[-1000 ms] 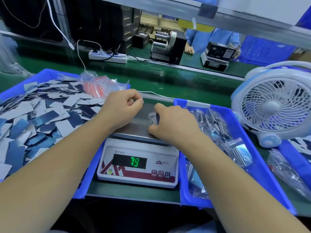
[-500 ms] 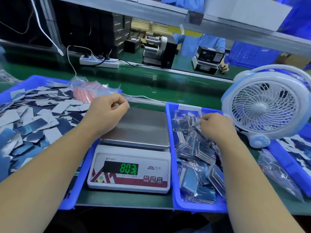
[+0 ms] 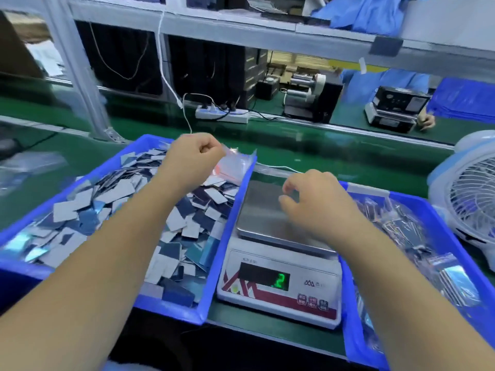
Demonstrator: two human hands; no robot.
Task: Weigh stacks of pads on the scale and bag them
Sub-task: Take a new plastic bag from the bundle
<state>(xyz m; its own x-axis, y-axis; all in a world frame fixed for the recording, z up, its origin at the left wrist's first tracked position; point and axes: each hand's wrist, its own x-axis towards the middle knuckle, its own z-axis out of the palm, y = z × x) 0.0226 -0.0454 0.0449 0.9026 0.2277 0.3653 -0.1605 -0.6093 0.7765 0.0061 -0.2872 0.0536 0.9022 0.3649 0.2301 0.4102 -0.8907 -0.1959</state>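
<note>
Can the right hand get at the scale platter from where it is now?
Probably yes: the right hand hovers over the bare steel scale platter, fingers loosely curled and empty as far as the blur shows, with nothing in between.

Arms: two forearms reach in from the bottom edge, bare from the elbows down, with no sleeves in sight.
Left hand [image 3: 191, 159]: bare, no glove, no ring or watch to be seen.
Right hand [image 3: 318, 202]: bare as well, no glove; wrist without a band or bracelet.
Fingernails: short and plain where they show on the right hand; motion blur hides finer detail.
Clothing: too little shows at the lower edge to tell.
</note>
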